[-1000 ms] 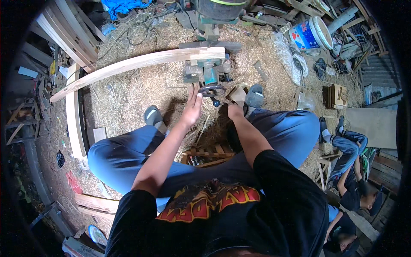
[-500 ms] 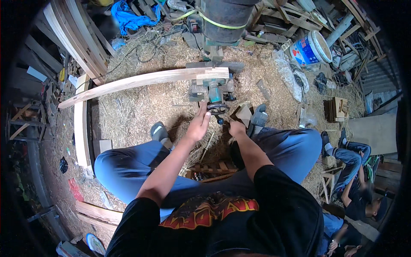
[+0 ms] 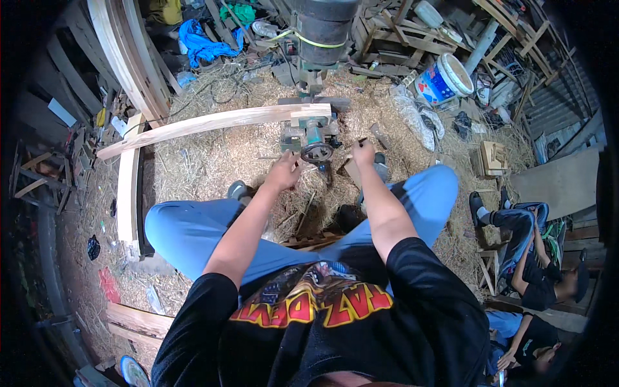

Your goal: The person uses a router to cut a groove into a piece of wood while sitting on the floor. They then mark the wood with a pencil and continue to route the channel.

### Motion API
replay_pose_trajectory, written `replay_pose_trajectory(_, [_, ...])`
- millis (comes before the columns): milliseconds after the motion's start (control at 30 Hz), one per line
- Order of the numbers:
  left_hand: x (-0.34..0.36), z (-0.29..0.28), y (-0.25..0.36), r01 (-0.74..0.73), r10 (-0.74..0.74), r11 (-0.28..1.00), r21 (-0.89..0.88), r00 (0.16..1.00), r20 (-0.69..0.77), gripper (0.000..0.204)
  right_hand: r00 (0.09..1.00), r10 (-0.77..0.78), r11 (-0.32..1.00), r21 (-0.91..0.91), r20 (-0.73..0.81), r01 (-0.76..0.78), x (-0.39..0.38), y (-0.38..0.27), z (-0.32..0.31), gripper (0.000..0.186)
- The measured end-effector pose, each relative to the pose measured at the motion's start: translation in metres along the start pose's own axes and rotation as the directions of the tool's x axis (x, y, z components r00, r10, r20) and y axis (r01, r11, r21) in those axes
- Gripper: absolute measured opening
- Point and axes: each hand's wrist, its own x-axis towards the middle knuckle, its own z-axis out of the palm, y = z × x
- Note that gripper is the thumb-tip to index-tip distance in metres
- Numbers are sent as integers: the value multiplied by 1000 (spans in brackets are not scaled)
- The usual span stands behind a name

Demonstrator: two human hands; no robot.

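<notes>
A long pale timber (image 3: 213,124) lies across a green machine vise (image 3: 314,132), its right end at the vise beside a short wood piece (image 3: 311,111). A round dark handwheel (image 3: 316,152) is on the vise's near side. My left hand (image 3: 284,172) is just left of the wheel, apart from it, fingers loosely spread and holding nothing I can see. To the right of the wheel, my right hand (image 3: 363,153) is closed; a small dark tip shows at its fingers, too small to name. A wood block (image 3: 352,171) sits below that hand.
Behind the vise stands a dark machine column (image 3: 324,32) with a yellow band. A pale beam (image 3: 127,193) props the timber's left end. Shavings cover the ground. A white-and-blue bucket (image 3: 445,80) lies tilted at far right; two people sit at right, one in dark jeans (image 3: 518,226).
My left hand has come off the handwheel's edge toward me and left. My right hand has moved away from the wood block, farther forward. The view has shifted slightly.
</notes>
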Motion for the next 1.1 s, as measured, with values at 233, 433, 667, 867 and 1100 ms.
replay_pose_trajectory(233, [-42, -5, 22, -34, 42, 998, 53, 986, -160, 48, 992, 120, 836, 544, -46, -76, 15, -70, 22, 24])
replay_pose_trajectory(433, [-54, -19, 27, -134, 102, 988, -80, 942, -319, 33, 994, 68, 613, 783, 81, -105, -20, -132, 12, 16])
replay_pose_trajectory(667, [-6, -39, 26, -192, 153, 979, -64, 909, -387, 33, 999, 53, 678, 734, 2, -38, -5, -160, 16, 10])
replay_pose_trajectory(867, [96, -57, -10, -195, 146, 979, -63, 882, -449, 38, 980, 194, 486, 864, 35, -128, 22, -171, 37, 12])
replay_pose_trajectory(1100, [210, -72, -90, 190, -43, 950, 249, 867, -497, 75, 969, 195, 691, 723, -155, -23, 38, -153, 82, 8])
